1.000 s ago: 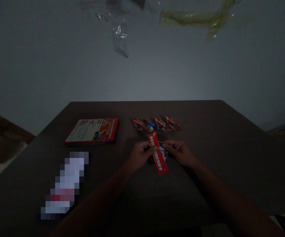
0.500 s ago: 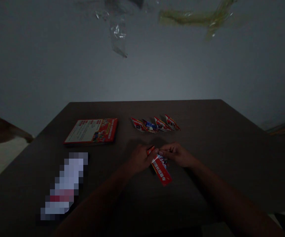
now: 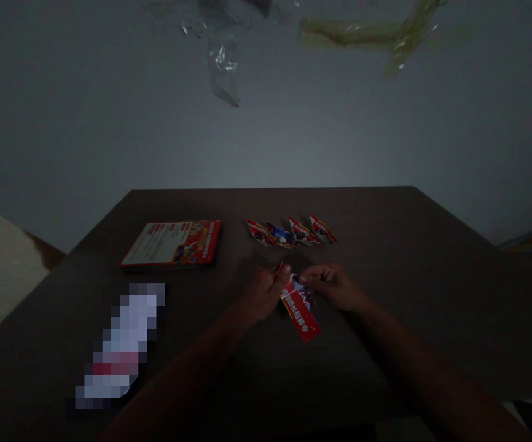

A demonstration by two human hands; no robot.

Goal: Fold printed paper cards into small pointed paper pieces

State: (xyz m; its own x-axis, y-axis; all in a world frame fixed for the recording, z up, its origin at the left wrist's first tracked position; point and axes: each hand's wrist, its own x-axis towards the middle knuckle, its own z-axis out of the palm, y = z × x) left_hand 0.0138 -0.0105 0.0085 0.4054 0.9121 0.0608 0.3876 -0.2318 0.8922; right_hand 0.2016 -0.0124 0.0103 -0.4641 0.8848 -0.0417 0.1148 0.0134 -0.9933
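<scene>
A red printed paper leaflet (image 3: 301, 314) with white lettering slants between my two hands, above the dark table. My left hand (image 3: 263, 293) is closed on its upper left end, the thumb pressed on top. Pinching the upper right edge, my right hand (image 3: 333, 285) has its thumb and fingers together near a blue and white printed part. Beyond my hands stand several folded paper pieces (image 3: 301, 232), red and blue, set in a zigzag row. To the left lies a stack of red and white printed leaflets (image 3: 167, 244).
A pixelated phone-like object (image 3: 121, 344) with a dark edge lies at the left front of the table (image 3: 386, 245). Behind the table rises a pale wall (image 3: 266, 141) bearing yellowish tape (image 3: 353, 34) and clear tape (image 3: 223, 67).
My left hand has shifted slightly and its thumb now points more upward on the leaflet. The leaflet's lower end has risen a little. The other paper things stay put.
</scene>
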